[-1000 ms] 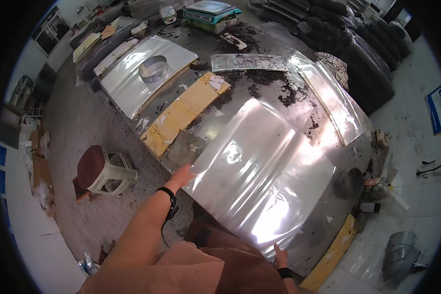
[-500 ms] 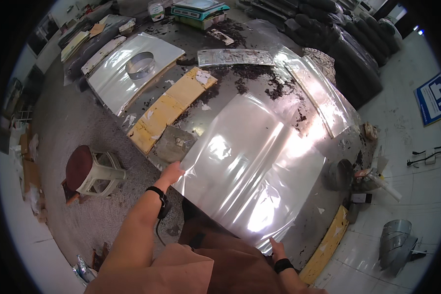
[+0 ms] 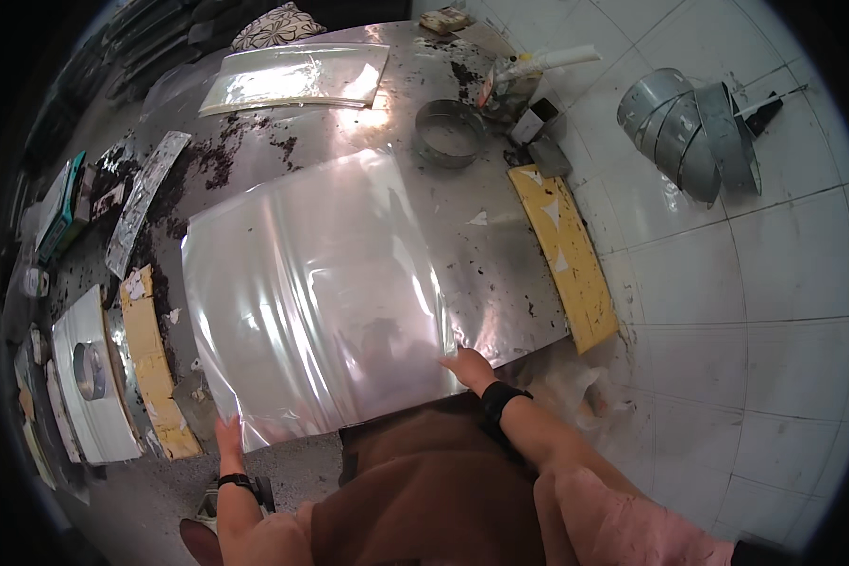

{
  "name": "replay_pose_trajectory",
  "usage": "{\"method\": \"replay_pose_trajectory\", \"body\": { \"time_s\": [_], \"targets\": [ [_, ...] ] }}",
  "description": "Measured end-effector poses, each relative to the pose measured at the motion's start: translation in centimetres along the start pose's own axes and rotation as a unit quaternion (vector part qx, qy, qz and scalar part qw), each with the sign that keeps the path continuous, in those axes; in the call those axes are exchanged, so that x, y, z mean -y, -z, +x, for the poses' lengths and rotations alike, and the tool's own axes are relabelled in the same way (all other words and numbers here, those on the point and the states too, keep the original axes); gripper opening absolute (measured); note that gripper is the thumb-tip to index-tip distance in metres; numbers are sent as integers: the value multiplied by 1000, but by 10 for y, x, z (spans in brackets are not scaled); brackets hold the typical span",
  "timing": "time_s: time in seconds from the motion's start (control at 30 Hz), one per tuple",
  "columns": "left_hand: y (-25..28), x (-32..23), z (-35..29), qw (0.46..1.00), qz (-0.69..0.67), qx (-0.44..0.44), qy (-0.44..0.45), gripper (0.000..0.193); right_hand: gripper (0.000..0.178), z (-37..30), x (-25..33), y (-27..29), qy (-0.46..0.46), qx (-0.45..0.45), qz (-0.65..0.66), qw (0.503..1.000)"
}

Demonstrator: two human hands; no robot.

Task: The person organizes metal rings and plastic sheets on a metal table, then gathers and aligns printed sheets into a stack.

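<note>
Yellow board [image 3: 149,363], left of and beyond the left hand; a leftward swing could snag film on its rough edge. Left hand [image 3: 229,436]: pinching the near left corner of the glossy plastic sheet [image 3: 316,292]; a one-sided pull could stretch that corner. Dark crumbs [image 3: 219,162], well beyond this hand, could cling if the film is pushed forward. The sheet lies between and beyond both hands over the metal table [image 3: 500,241]; uneven tension could turn its ripples into creases. Right hand [image 3: 470,368]: pinching the near right edge; a loosened hold could let it slip.
</note>
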State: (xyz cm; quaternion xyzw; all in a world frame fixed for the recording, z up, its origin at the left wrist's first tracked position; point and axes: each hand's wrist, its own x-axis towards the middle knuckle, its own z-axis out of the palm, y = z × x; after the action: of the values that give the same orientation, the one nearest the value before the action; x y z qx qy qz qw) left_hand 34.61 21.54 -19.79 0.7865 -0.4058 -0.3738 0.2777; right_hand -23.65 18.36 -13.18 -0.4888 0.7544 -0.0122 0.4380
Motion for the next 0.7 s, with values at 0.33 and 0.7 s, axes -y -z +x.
{"method": "replay_pose_trajectory", "body": {
  "time_s": [0.33, 0.7],
  "targets": [
    [-16, -22, -18, 986, -125, 49, 102, 25, 56, -10, -14, 11, -28, -29, 96, 995],
    [-27, -38, -22, 974, -152, 95, 142, 32, 59, 27, -36, 15, -46, 63, -45, 996]
  ]
}}
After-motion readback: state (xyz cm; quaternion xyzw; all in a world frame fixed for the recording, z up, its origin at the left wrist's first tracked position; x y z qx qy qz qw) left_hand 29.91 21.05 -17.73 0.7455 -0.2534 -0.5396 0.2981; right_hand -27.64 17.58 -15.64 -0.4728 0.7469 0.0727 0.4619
